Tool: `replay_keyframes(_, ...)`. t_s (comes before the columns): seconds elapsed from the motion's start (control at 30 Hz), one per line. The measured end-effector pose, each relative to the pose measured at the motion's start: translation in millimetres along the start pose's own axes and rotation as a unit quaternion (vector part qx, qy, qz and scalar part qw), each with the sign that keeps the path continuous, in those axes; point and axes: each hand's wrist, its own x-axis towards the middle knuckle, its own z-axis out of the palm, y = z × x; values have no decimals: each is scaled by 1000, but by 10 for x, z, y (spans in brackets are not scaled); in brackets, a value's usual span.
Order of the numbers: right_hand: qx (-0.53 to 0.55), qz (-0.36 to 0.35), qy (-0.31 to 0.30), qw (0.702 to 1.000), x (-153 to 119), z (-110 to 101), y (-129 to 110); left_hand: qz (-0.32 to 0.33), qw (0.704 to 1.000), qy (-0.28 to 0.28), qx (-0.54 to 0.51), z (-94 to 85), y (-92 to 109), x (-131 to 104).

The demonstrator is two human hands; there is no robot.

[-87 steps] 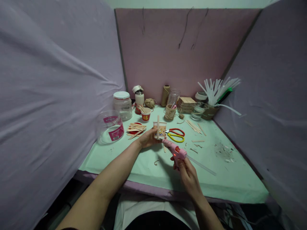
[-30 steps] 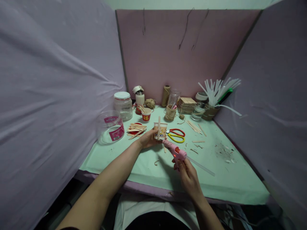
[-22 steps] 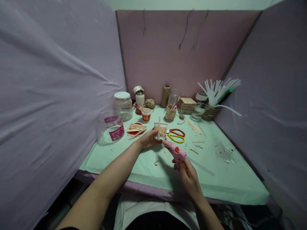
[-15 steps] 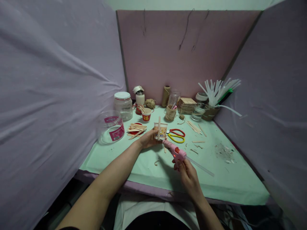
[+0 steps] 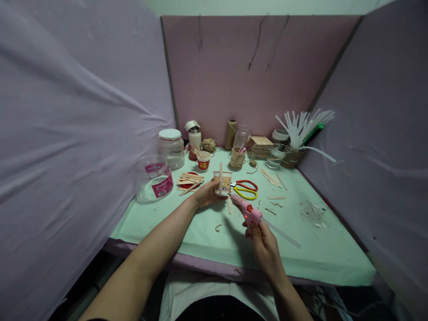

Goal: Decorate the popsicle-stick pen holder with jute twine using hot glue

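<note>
My left hand is closed around a small printed paper cup, held upright a little above the table. A flat wooden craft stick stands upright against the cup's near side and rises past its rim. In my right hand is a pink glue gun, its red light lit and a long clear glue stick poking out of its back. The nozzle points up and left, close to the cup's lower right side; whether it touches cannot be made out.
Scissors with red and yellow handles lie just behind the cup. Left are a pile of craft sticks, a red cup and clear plastic jars. Rightward are loose sticks, twine scraps and a pot of glue sticks.
The glue gun has shifted slightly right and down, its nozzle drawing back from the cup's lower edge. My left hand with the cup has barely moved.
</note>
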Motion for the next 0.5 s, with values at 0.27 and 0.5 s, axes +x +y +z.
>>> replay_keyframes(0.27, 54, 41, 24, 997, 49, -9, -40, 4, 999, -11, 38, 7, -26, 15)
replay_keyframes(0.5, 70, 16, 35, 997, 128, 7, -47, 9, 996, -60, 71, -21, -92, 47)
